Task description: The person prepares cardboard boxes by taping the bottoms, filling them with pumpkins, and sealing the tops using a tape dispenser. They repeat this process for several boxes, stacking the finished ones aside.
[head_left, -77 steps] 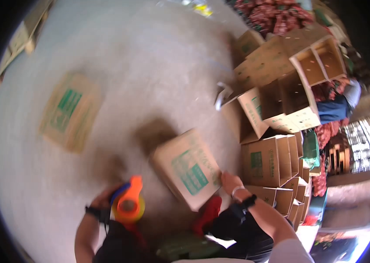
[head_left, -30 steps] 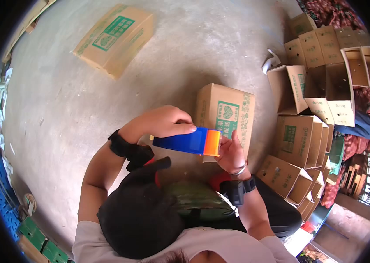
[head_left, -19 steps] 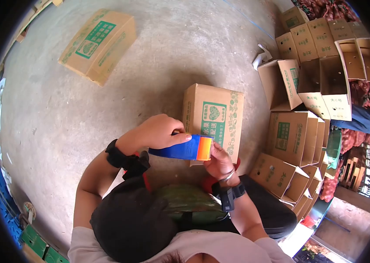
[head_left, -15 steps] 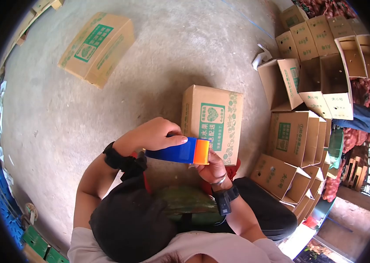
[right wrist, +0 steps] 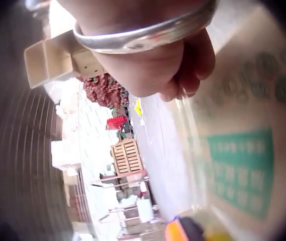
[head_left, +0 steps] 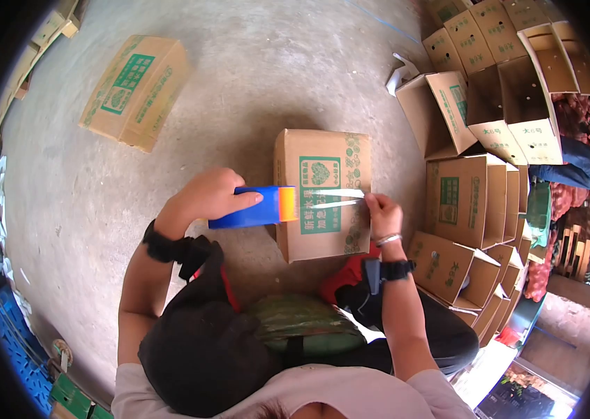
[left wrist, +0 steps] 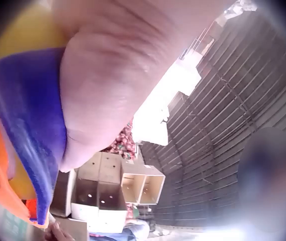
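Note:
My left hand (head_left: 209, 199) grips a blue and orange tape dispenser (head_left: 249, 207), its orange end toward the carton. A strip of clear packing tape (head_left: 333, 198) stretches from the dispenser to my right hand (head_left: 384, 216), whose thumb and fingers pinch the free end. Beneath the strip sits a closed cardboard carton (head_left: 326, 241) with green print, on the floor before my knees. In the left wrist view the dispenser's blue side (left wrist: 30, 110) lies against my palm. The right wrist view has the curled fingers (right wrist: 188, 85) holding the tape above the carton's printed face.
Another closed carton (head_left: 134, 94) lies at the upper left. Open cartons (head_left: 466, 188) stand stacked along the right, with red mesh sacks (head_left: 578, 115) and a person (head_left: 581, 162) bending behind them. Blue crates (head_left: 19, 342) line the left edge. A dark green bundle (head_left: 302, 325) is between my legs.
My right hand has drawn away from the dispenser to the right, pulling out a strip of tape. Earlier it gripped the carton's edge. The left hand and dispenser have shifted left and up.

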Tool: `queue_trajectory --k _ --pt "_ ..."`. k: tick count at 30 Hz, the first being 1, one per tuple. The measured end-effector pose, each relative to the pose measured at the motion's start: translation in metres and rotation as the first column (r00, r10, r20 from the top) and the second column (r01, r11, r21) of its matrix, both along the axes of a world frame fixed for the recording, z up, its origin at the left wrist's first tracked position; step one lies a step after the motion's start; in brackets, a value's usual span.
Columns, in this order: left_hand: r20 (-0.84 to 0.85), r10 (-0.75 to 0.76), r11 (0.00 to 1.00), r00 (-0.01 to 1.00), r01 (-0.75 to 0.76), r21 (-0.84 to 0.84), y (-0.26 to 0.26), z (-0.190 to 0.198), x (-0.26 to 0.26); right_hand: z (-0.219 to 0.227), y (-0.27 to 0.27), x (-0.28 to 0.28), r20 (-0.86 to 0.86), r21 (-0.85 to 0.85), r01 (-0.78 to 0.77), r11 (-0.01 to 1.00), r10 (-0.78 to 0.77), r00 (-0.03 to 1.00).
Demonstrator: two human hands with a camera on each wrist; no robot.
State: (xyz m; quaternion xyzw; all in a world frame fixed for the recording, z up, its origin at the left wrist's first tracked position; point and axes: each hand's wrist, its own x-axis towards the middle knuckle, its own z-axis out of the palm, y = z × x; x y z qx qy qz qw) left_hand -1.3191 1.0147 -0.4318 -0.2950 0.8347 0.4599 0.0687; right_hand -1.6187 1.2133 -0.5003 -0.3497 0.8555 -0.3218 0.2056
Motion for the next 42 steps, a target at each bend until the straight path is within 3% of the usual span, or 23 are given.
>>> queue_trajectory --k 2,5,6,8,9,10,13,18,20,22,24,26,27,28,30,31,32,34,36,38,40,41,42 --pt "0.097 0.023 0.999 0.995 -0.026 0.027 -0.005 -0.051 0.004 -0.017 -0.001 -0.008 -0.076 -0.035 -0.159 0.987 0.156 0.985" --pt "-0.131 0.182 0.976 0.974 -0.163 0.144 0.013 -0.132 0.021 -0.040 0.014 -0.009 0.269 -0.229 0.112 0.967 -0.048 0.962" --pt "-0.138 0.222 0.963 0.965 -0.195 0.186 0.016 -0.133 0.022 -0.033 0.022 -0.027 0.699 0.119 0.308 0.944 -0.300 0.650" --pt "-0.151 0.312 0.924 0.938 -0.263 0.278 0.022 -0.138 0.021 -0.054 0.049 -0.034 0.406 0.305 0.118 0.945 -0.241 0.882" --pt "-0.140 0.315 0.922 0.939 -0.268 0.278 0.023 -0.142 0.021 -0.084 0.067 -0.038 0.370 0.219 -0.043 0.975 -0.043 0.928" --pt "-0.127 0.318 0.920 0.940 -0.273 0.282 0.023 -0.147 0.022 -0.088 0.074 -0.025 0.524 0.158 -0.005 0.987 -0.080 0.848" --pt "-0.112 0.336 0.912 0.935 -0.293 0.286 0.028 -0.162 0.026 -0.072 0.063 0.015 0.914 0.166 0.295 0.941 -0.259 0.313" --pt "-0.037 0.433 0.760 0.901 -0.343 0.552 0.025 -0.174 0.022 -0.036 0.046 0.034 0.955 0.271 0.368 0.889 -0.296 0.013" --pt "-0.059 0.495 0.660 0.867 -0.330 0.675 0.015 -0.159 0.018 -0.020 0.048 0.030 0.942 0.310 0.335 0.890 -0.335 0.021" --pt "0.040 0.509 0.396 0.860 -0.275 0.876 -0.013 -0.114 0.010 -0.008 0.053 0.016 0.921 0.335 0.238 0.912 -0.370 0.123" --pt "0.098 0.509 0.261 0.855 -0.262 0.929 -0.032 -0.075 0.001 -0.025 0.078 -0.030 0.863 0.306 -0.026 0.952 -0.265 0.430" --pt "0.178 0.501 0.255 0.847 -0.341 0.905 -0.046 -0.044 -0.006 0.079 0.024 -0.019 0.785 0.471 -0.097 0.877 -0.366 0.500" --pt "0.198 0.601 0.183 0.774 -0.375 0.909 -0.047 -0.057 -0.009 0.091 0.015 -0.036 0.492 0.590 -0.366 0.720 0.039 0.870" --pt "0.208 0.583 0.169 0.785 -0.368 0.914 -0.044 -0.072 -0.007 0.109 -0.003 -0.036 0.144 0.774 -0.441 0.455 0.552 0.822" --pt "0.229 0.552 0.149 0.802 -0.365 0.919 -0.044 -0.109 0.001 0.160 -0.036 0.007 -0.185 0.889 -0.313 0.335 0.887 0.424" --pt "0.064 0.479 0.308 0.876 -0.235 0.922 -0.043 -0.135 0.008 0.170 -0.052 0.028 -0.286 0.742 -0.545 0.390 0.920 0.269" --pt "0.115 0.490 0.206 0.864 -0.243 0.948 -0.034 -0.129 0.013 0.173 -0.066 0.048 -0.408 0.550 -0.749 0.370 0.901 0.146" --pt "0.207 0.502 0.022 0.840 -0.251 0.968 -0.031 -0.102 0.018 0.173 -0.103 0.092 -0.277 0.603 -0.795 -0.057 0.920 -0.277" --pt "0.176 0.568 -0.005 0.804 -0.211 0.978 -0.021 -0.100 0.024 0.131 -0.127 0.095 -0.256 0.643 -0.739 -0.200 0.854 -0.454" --pt "0.144 0.629 -0.032 0.763 -0.160 0.987 -0.012 -0.106 0.031 0.130 -0.149 0.088 -0.148 0.636 -0.726 -0.260 0.883 -0.446" --pt "0.131 0.609 -0.084 0.782 -0.101 0.991 -0.013 -0.121 0.045 0.132 -0.155 0.071 -0.126 0.584 -0.787 -0.196 0.937 -0.327" --pt "0.145 0.593 -0.152 0.792 -0.067 0.986 -0.009 -0.117 0.052 0.137 -0.157 0.061 -0.195 0.596 -0.802 0.039 0.976 -0.097" --pt "0.156 0.579 -0.217 0.800 -0.033 0.976 -0.008 -0.114 0.060 0.139 -0.164 0.046 -0.250 0.749 -0.633 0.197 0.968 0.006"
